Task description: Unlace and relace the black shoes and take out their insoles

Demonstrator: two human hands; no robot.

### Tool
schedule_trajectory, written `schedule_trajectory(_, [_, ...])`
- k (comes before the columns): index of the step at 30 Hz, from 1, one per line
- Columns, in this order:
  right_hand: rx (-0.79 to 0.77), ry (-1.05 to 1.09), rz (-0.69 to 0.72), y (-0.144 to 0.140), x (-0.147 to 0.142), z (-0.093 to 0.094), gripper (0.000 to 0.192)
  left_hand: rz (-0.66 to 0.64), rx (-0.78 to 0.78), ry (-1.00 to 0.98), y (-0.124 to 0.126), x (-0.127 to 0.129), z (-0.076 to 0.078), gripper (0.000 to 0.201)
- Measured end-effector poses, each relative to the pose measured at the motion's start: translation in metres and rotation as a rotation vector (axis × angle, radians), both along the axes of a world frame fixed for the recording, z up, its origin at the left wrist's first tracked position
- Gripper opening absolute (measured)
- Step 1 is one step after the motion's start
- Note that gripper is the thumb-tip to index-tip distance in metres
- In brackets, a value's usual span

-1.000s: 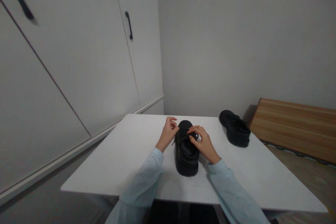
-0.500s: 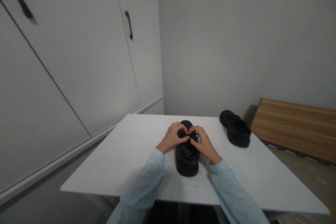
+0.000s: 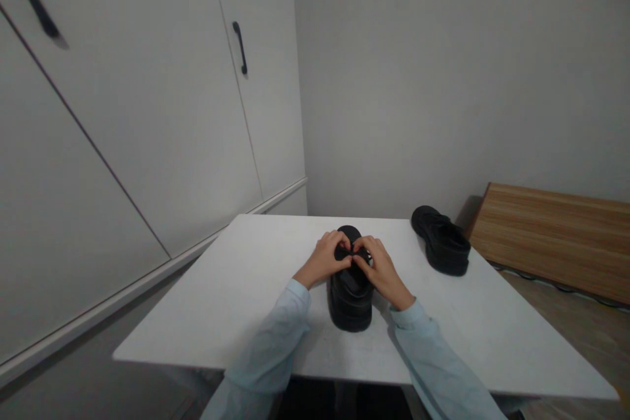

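Note:
A black shoe [image 3: 350, 312] stands upright on the white table in front of me, toe pointing away. Over its lacing sits my left hand [image 3: 327, 257], thumb and fingers curled into a pinch at the black shoelace. From the other side my right hand [image 3: 380, 268] pinches at the shoelace too, its fingertips almost meeting those of the left. The fingers hide most of the lace, so its knot or loops cannot be made out. To the right, a second black shoe [image 3: 445, 249] rests near the table's edge, apart from both hands.
The white table [image 3: 236, 289] reaches toward a corner between a grey wall and white cupboards [image 3: 147, 111] with dark handles. Beyond the table's right edge stands a low wooden panel [image 3: 551, 236].
Both hands stay over the shoe's lacing with only small finger movements. My right fingertips have shifted slightly, and the dark loop beside them shows less. Neither shoe has moved on the table.

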State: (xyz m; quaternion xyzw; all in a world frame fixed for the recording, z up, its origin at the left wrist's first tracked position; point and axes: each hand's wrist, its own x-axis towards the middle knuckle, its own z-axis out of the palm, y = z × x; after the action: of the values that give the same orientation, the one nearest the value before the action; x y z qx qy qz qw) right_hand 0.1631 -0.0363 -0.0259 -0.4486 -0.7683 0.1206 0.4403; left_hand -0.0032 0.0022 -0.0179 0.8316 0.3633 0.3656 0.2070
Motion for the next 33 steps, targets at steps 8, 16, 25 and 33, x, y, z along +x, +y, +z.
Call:
schedule_trajectory(8, [-0.03,0.007,0.017,-0.0018,-0.0006,0.0012,0.011,0.025,0.007,0.001,-0.0011,0.001,-0.001,0.017])
schedule_trajectory(16, [-0.051,0.027,0.049,-0.0023,0.0009,0.0009,0.007,0.008,0.027,0.023,-0.0018,0.0003,-0.0009,0.013])
schedule_trajectory(25, [-0.075,0.04,0.04,-0.0011,0.0,0.0024,0.008,-0.009,0.031,0.032,-0.0017,0.0007,0.0009,0.012])
schedule_trajectory(33, [-0.044,0.007,0.06,-0.0016,0.0012,0.0039,0.005,-0.01,0.034,0.045,-0.001,-0.0002,-0.0005,0.011])
